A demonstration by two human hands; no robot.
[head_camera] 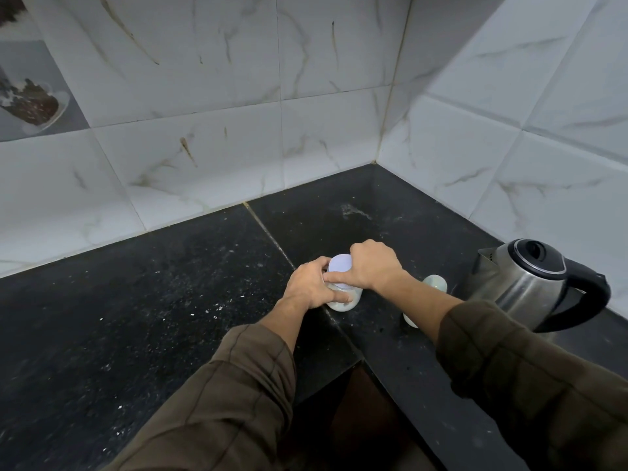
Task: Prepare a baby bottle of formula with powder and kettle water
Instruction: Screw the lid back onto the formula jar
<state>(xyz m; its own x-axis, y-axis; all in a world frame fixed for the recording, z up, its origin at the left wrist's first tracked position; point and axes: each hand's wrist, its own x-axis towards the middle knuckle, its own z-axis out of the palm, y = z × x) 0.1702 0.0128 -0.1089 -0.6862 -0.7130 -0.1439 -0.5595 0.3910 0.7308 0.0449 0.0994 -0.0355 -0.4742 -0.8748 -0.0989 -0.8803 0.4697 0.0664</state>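
The tabletop (153, 300) looks like polished black stone, flecked with pale specks and faintly dusty. The wall tiles (210, 79) are glossy white ceramic with grey-brown marble veining. The kettle (520, 283) has a shiny brushed-metal body with a black plastic lid and handle. The jar (343, 295) looks like clear smooth plastic with a matt pale lid (341, 263). The sleeves (231, 396) are matt brown woven cloth.
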